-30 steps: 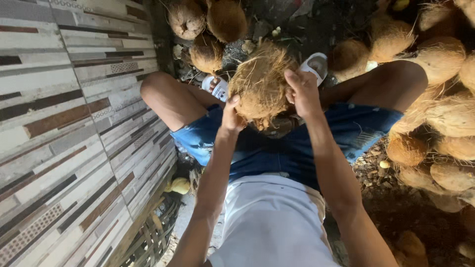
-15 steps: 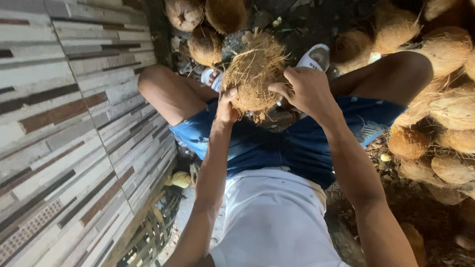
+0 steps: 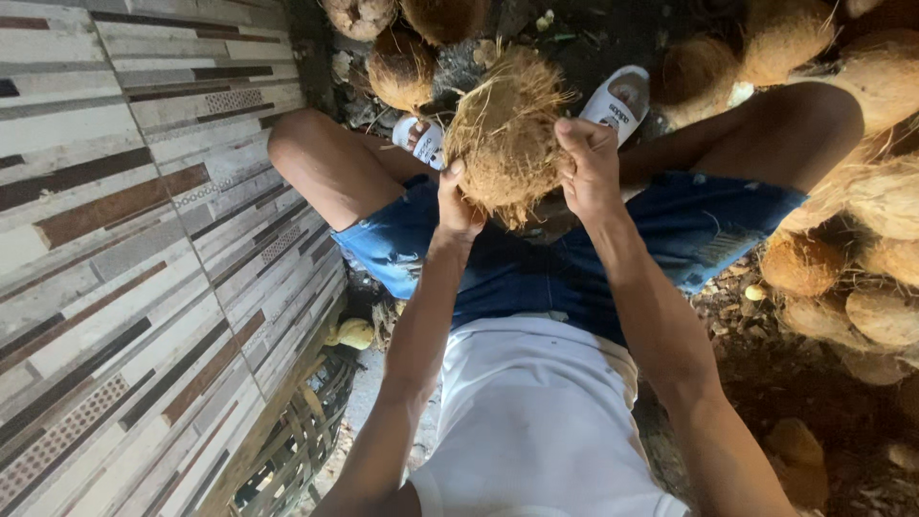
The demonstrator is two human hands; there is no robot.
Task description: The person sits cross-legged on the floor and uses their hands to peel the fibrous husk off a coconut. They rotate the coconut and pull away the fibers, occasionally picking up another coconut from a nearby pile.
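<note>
Both hands are clamped on a husked coconut [image 3: 504, 134], a shaggy brown ball of fibre held up between the person's spread knees, above the lap of blue denim shorts [image 3: 536, 263]. The left hand [image 3: 456, 203] grips its lower left side, the thumb pressed up against the husk, while the right hand [image 3: 591, 170] closes over its right side with the fingers [image 3: 574, 129] curled into the fibre (loose strands stick out all around and hang from the underside). The hands sit on opposite sides of the coconut, apart from each other, each touching it. Beyond the coconut, two white sandals [image 3: 620, 96] rest on the dark, littered ground [image 3: 766, 364], one partly hidden behind the husk. More coconuts [image 3: 402, 67] lie by the feet near the top edge of the ground, and a bigger pile of coconuts [image 3: 885, 201] crowds its right edge, just beside the right thigh. A tiled wall [image 3: 124, 239] of striped grey, white and brown bands runs along the left edge. At its foot sits a woven basket [image 3: 297, 440], with a small yellowish fruit [image 3: 354, 333] just beyond it. A white shirt [image 3: 536, 421] fills the lower middle.
</note>
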